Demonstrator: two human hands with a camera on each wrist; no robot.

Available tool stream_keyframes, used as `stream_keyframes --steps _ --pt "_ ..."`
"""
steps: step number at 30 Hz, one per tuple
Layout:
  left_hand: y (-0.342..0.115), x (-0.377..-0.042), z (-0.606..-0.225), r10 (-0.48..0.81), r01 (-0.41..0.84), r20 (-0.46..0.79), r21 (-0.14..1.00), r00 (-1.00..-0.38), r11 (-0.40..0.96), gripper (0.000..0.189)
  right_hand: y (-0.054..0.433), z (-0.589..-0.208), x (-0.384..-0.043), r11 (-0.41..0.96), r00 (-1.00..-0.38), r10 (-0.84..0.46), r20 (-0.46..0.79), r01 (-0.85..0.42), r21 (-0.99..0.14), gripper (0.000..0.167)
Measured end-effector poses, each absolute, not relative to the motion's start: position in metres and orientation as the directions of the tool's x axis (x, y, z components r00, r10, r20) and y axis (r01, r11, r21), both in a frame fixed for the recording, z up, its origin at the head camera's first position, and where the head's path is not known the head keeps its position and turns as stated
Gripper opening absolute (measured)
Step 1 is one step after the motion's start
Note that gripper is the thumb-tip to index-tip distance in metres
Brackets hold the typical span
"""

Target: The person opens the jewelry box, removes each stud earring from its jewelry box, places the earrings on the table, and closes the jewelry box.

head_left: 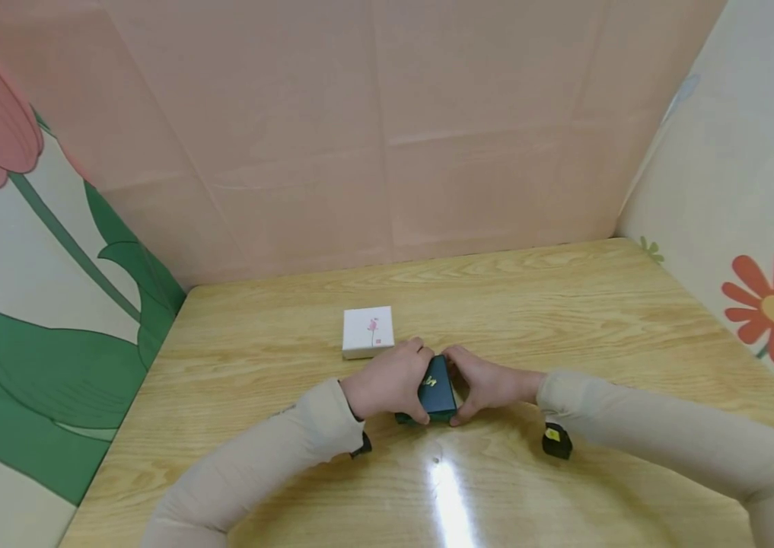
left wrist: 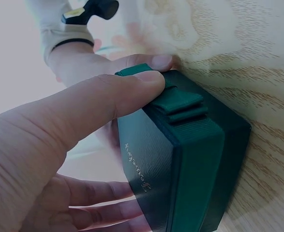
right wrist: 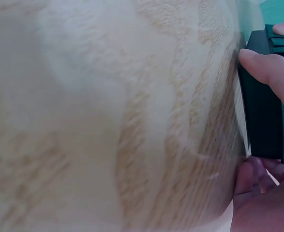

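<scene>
A dark green gift box (head_left: 437, 390) with gold lettering on its lid lies on the wooden table. A lighter green ribbon band (left wrist: 196, 164) runs round its side, and a folded bow (left wrist: 180, 105) sits on the side nearest the person. My left hand (head_left: 392, 380) grips the box from the left, its thumb on the bow and its other fingers over the far edge of the lid. From the right, my right hand (head_left: 492, 383) holds the lower part, thumb at the near corner and fingers curled at the far end, as the right wrist view shows.
A white square box (head_left: 366, 332) with a pink flower print stands on the table (head_left: 537, 304) just beyond my left hand. A pink cloth wall (head_left: 387, 137) rises behind the table. Flower-patterned sheets flank it on both sides.
</scene>
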State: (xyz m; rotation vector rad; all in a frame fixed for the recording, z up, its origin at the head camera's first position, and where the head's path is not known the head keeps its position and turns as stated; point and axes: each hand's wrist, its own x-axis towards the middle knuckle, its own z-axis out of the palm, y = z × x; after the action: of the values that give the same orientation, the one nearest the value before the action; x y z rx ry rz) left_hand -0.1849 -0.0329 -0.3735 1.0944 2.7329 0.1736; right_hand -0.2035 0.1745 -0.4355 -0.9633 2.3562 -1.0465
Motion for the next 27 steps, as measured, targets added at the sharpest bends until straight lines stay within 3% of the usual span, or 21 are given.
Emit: stream_keyframes --steps 13,20,27 --pt "-0.0337 -0.1847 -0.3719 0.694 0.670 -0.123 0.185 -0.710 0.719 0.082 0.1733 -0.4339 -0.2048 0.509 -0.692 -0.718 -0.069 -0.456 -0.730 0.085" --pt "-0.0342 -0.1839 -0.3698 0.682 0.656 -0.135 0.193 -0.719 0.729 0.083 0.1741 -0.4349 -0.2057 0.500 -0.699 -0.709 -0.093 -0.405 -0.765 0.089" --pt "-0.0348 -0.1845 -0.3729 0.672 0.645 -0.143 0.193 -0.727 0.739 0.084 0.1740 -0.4358 -0.2054 0.474 -0.682 -0.725 -0.097 -0.391 -0.789 0.084"
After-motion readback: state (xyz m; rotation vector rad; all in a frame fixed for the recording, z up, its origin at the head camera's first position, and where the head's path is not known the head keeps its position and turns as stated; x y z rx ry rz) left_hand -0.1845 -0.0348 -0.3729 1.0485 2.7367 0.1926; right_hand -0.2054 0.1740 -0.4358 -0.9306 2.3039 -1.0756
